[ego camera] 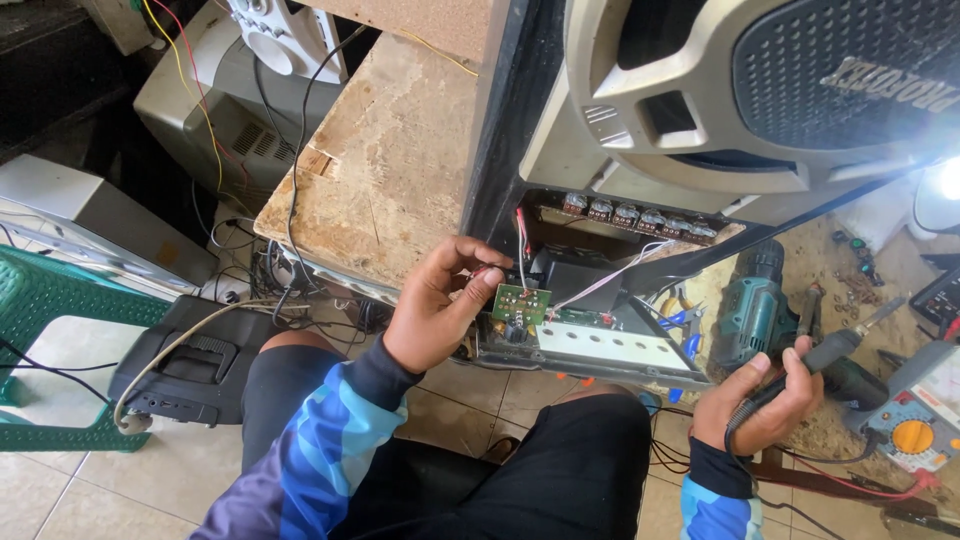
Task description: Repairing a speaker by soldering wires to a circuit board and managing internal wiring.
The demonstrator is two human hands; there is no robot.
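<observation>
Here the left hand (432,312) is closed in a pinch on a small green circuit board (521,303), thumb and fingers gripping its left edge; the board sits at the open lower front of a big speaker cabinet (640,110), just above a long pale panel (612,347) that tilts out of the cabinet. One red and a few white wires (600,280) run from the board up into the opening. The right hand (762,402) is wrapped around the dark handle of a soldering iron (835,350), its tip pointing up and right, well apart from the board. Behind that hand lies one teal cordless drill (752,305), and at the right edge one grey multimeter (915,425) with an orange dial. A raised lettered badge, seen upside down, sits on the dark speaker grille (850,70) at top right. A row of what look like five or six small knobs (640,213) lines the cabinet's recess, though the blur makes the count uncertain. One green plastic chair (50,310) stands at the left.
</observation>
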